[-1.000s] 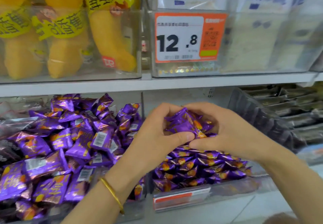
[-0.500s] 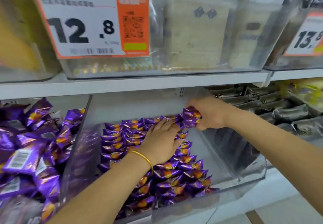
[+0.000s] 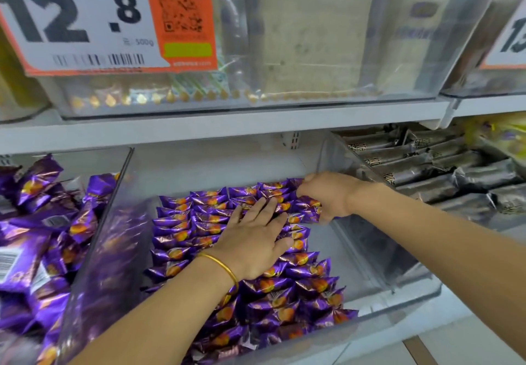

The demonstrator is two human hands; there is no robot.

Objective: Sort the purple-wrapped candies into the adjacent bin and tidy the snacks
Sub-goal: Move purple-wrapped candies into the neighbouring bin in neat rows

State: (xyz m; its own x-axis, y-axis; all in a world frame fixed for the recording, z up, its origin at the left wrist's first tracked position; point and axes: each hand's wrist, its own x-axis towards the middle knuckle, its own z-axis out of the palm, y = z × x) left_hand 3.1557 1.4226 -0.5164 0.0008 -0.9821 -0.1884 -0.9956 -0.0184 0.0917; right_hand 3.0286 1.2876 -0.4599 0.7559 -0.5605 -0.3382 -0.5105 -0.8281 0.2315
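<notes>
Curled fingers of the right hand [image 3: 327,196] hold a small bunch of purple-wrapped candies [image 3: 284,307] at the back right corner of the pile; how many are in the bunch I cannot tell. The left hand [image 3: 253,245] lies flat on the same pile with straight fingers, pressing and holding nothing, and one thin gold bangle [image 3: 222,265] is on its wrist. These candies are small shiny foil pillows with an orange spot, laid in close rows, too many to count. They fill the left and middle part of the clear plastic bin [image 3: 412,299]. Just beside, on the left, a second clear bin holds a loose heap of larger purple packets [image 3: 42,236]. On the right, a third bin holds dark foil bars [image 3: 455,177]. Above the shelf edge [image 3: 227,125] hang two price tags, the near one [image 3: 85,23] white and orange, reading 12.8.
</notes>
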